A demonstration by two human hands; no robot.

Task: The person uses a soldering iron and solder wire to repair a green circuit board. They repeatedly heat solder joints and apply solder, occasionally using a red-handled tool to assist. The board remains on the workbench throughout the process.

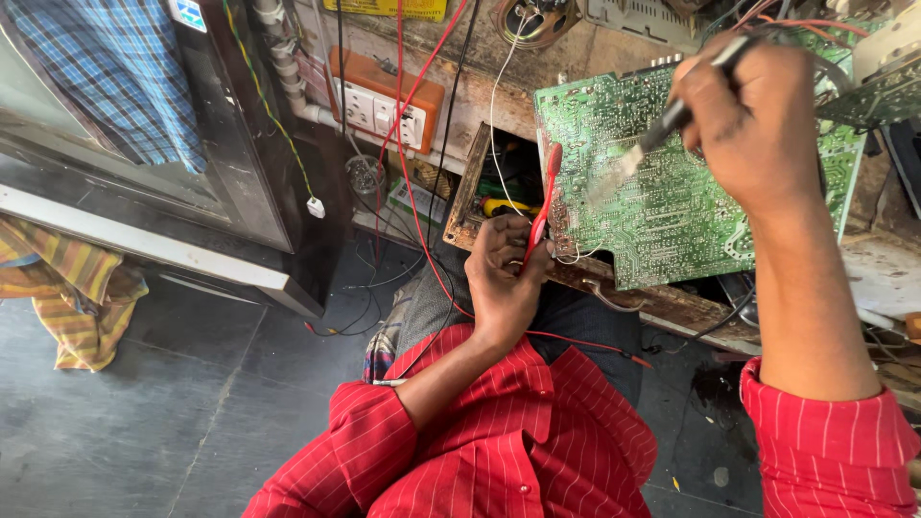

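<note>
The left hand (504,278) is gripping a red probe (543,197) at the lower left edge of the green board (662,206). The right hand (753,120) is closed around a brush (662,129), its bristles touching the board's middle.

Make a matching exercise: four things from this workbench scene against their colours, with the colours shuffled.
Things:
1. circuit board
2. probe in the left hand
3. socket box
4. sleeves

Colours:
A. orange
B. red with thin white stripes
C. green
D. plain red

Pairs: 1-C, 2-D, 3-A, 4-B
</note>
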